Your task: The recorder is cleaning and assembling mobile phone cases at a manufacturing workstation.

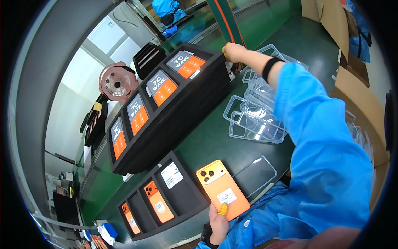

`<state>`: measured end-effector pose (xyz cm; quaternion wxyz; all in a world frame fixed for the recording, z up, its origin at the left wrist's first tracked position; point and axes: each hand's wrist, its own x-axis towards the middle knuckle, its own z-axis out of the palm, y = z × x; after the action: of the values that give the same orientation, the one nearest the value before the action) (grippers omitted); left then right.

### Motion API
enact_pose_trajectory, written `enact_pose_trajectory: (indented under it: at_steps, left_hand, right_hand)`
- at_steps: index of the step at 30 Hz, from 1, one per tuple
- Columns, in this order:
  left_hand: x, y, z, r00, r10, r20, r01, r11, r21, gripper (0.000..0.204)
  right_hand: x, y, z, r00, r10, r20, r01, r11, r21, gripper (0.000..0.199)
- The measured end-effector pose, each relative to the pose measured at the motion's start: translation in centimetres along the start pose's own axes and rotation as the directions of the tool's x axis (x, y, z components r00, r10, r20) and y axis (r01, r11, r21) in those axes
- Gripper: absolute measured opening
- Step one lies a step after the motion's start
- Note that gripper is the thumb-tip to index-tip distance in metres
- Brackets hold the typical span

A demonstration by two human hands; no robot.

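My left hand (217,224), a yellow cot on its thumb, holds an orange phone (222,189) back-up by its lower end, just above the green table. My right hand (234,52) is stretched far out, its fingers curled on the far end of the top black tray (199,89) of a tall stack. That top tray holds several boxed phones in grey and orange packs. A clear phone case (256,174) lies flat right beside the orange phone.
A low black foam tray (182,207) at the near edge holds two orange phones and a white-labelled slot. A heap of clear cases (255,120) lies under my right arm. A pink fan (116,83) stands beyond the stack. Cardboard boxes (356,108) line the right side.
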<state>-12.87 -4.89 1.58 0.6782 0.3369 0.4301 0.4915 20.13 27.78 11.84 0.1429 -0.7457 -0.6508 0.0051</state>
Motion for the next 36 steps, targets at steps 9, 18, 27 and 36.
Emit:
enact_pose_trajectory:
  at_steps: [9,18,27,36]
  left_hand:
    - [0.0,-0.2,-0.6,0.991,0.068,0.116,-0.075,0.996,0.054,0.036]
    - [-0.6,0.0,0.2,0.98,0.159,0.123,-0.161,0.987,0.011,0.034]
    - [-2.6,0.1,0.3,0.975,0.169,0.147,-0.176,0.984,0.038,0.034]
    - [-3.7,0.3,1.5,0.955,0.174,0.241,-0.183,0.983,0.018,0.041]
  right_hand:
    - [-14.3,2.7,-10.2,0.982,-0.178,0.062,0.111,0.809,0.578,0.027]
    - [-25.4,-1.7,-7.6,0.806,-0.588,0.07,0.029,0.158,0.987,0.017]
    - [-28.2,-4.3,-3.3,0.837,-0.545,-0.045,0.114,0.093,0.989,0.019]
    - [-30.3,-7.1,-4.4,0.711,-0.592,-0.379,0.693,0.497,0.523,0.019]
